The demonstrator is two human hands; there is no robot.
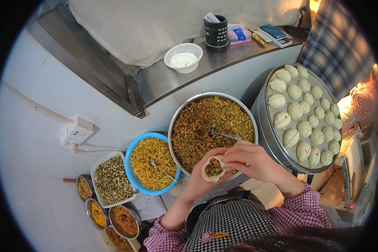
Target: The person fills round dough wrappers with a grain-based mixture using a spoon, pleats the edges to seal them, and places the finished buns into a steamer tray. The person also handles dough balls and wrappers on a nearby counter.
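My left hand (199, 179) cups a round dough wrapper (211, 180) with chopped filling (214, 167) inside it. The fingers of my right hand (248, 157) pinch the wrapper's edge on its right side. Both hands are over the near rim of a large steel bowl (255, 126) of diced filling, in which a metal spoon (226, 135) rests. To the right, a round steamer (264, 138) holds many filled buns (295, 111), some round and pleated, others long with a seam. A blue plastic basin (129, 157) of yellow-green filling with a spoon stands to the left.
A white tub (113, 179) of green and white filling and several small steel bowls (126, 220) stand at lower left. On the steel ledge are a bowl of white powder (183, 58), a black holder (216, 34), a tissue pack (239, 36) and a phone (273, 31). A checked cloth (335, 50) hangs beyond the steamer.
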